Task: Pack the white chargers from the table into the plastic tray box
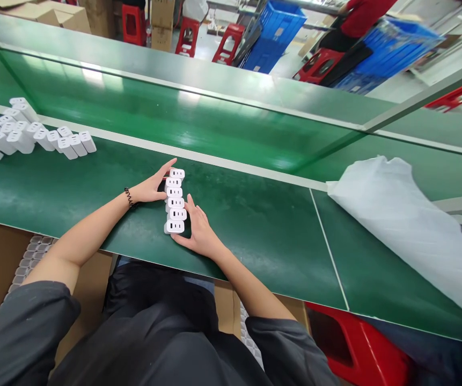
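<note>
A row of several white USB chargers stands on the green bench with the port ends facing up. Each port face shows one dark wide slot and smaller slots. My left hand holds the row at its far left, thumb against the left side and fingers at the far end. At the near right, my right hand has its thumb by the near end and its fingers along the right side. The row is slightly uneven. Parts of the fingers are hidden behind the chargers.
More white chargers stand grouped at the bench's left. A white foam sheet lies at the right. A raised ledge runs behind the green bench. Below are cardboard boxes and a red stool. A person in red is beyond.
</note>
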Motion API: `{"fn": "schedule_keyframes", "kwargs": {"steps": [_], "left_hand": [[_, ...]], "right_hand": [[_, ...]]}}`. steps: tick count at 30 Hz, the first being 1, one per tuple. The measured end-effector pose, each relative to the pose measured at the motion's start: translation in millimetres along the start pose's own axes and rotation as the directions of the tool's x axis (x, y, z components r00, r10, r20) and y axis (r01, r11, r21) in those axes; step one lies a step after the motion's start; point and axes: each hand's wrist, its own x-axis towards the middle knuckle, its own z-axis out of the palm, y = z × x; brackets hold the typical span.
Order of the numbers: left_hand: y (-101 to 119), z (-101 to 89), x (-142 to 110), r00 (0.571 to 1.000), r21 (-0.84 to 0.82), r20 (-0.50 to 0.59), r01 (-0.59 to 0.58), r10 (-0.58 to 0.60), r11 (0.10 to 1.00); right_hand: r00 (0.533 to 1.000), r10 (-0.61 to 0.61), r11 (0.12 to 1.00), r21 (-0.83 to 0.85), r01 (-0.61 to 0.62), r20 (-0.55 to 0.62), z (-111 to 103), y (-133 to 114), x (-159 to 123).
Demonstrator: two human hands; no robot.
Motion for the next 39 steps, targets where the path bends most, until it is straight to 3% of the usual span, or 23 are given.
{"fn": "schedule_keyframes", "kwargs": {"steps": [5, 8, 10, 12, 15, 18, 22, 30, 34, 39], "left_hand": [[23, -22.2, -6, 0.984, 0.072, -0.15, 0.108, -0.096, 0.992], [56, -24.7, -7, 0.974, 0.211, -0.228, 0.06, -0.011, 0.976], [80, -10.0, -9, 0.977, 0.348, -0.188, -0.033, 0.105, 0.937], [99, 16.1, -12, 0.978, 0.476, -0.099, -0.117, 0.185, 0.872], [111, 58.1, -19, 0.986, 0.614, 0.046, -0.155, 0.162, 0.774], [109, 80.3, -24, 0.989, 0.746, 0.096, -0.145, 0.11, 0.65], [102, 75.4, -21, 0.987, 0.817, 0.137, -0.163, 0.089, 0.554], [88, 35.2, -10, 0.901, 0.655, 0.378, -0.424, 0.215, 0.625], [87, 27.6, -9, 0.906, 0.644, 0.372, -0.408, 0.201, 0.647], [82, 19.9, -7, 0.946, 0.686, 0.27, -0.321, 0.182, 0.652]], "right_hand": [[0.989, -0.048, 0.994, 0.105, 0.034, 0.137, -27, 11, -1], [0.997, 0.013, 0.978, 0.209, -0.029, 0.075, -51, 26, 17], [0.998, 0.052, 0.964, 0.261, -0.046, -0.019, -60, 35, 40], [0.997, 0.015, 0.966, 0.259, 0.006, -0.081, -61, 41, 68], [0.991, -0.111, 0.97, 0.209, 0.124, -0.077, -53, 43, 104], [0.985, -0.172, 0.957, 0.237, 0.165, 0.009, -42, 45, 121], [0.989, -0.145, 0.958, 0.245, 0.149, -0.035, -42, 55, 112], [0.996, 0.045, 0.987, 0.157, -0.032, -0.079, -80, 63, 55], [1.0, 0.026, 0.988, 0.153, -0.024, -0.007, -89, 66, 33], [0.998, 0.02, 0.991, 0.136, -0.011, -0.067, -85, 75, 29]]}}
